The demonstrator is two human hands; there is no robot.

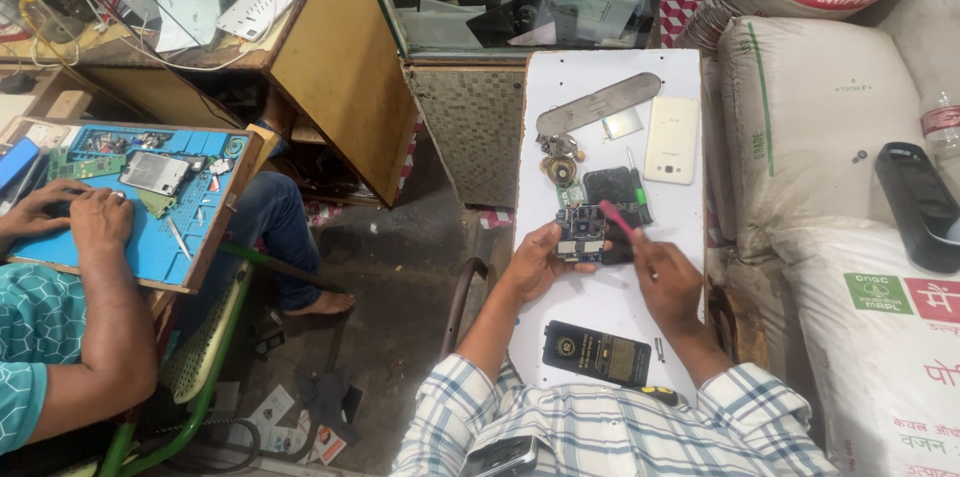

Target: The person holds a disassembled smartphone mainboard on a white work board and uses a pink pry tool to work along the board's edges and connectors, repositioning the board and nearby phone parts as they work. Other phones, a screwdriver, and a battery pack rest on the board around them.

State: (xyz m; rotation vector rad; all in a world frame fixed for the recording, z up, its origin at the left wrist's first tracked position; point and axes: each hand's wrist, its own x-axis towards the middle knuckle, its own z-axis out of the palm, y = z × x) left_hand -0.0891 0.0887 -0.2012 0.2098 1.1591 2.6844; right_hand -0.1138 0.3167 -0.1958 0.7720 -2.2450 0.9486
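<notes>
holding opened phone point(585, 234) w/ left hand point(530, 267), right hand point(665, 277) w/ pink tool point(617, 220)

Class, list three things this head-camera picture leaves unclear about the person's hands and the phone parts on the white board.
- Opened black phone with exposed circuit board: its lower edge is hidden by the left hand.
- Pink tool: its grip end is covered by the right hand.
- Small silver screws: too small to count.

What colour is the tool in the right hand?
Pink-red: the tool in the right hand, seen in the head view.
</notes>
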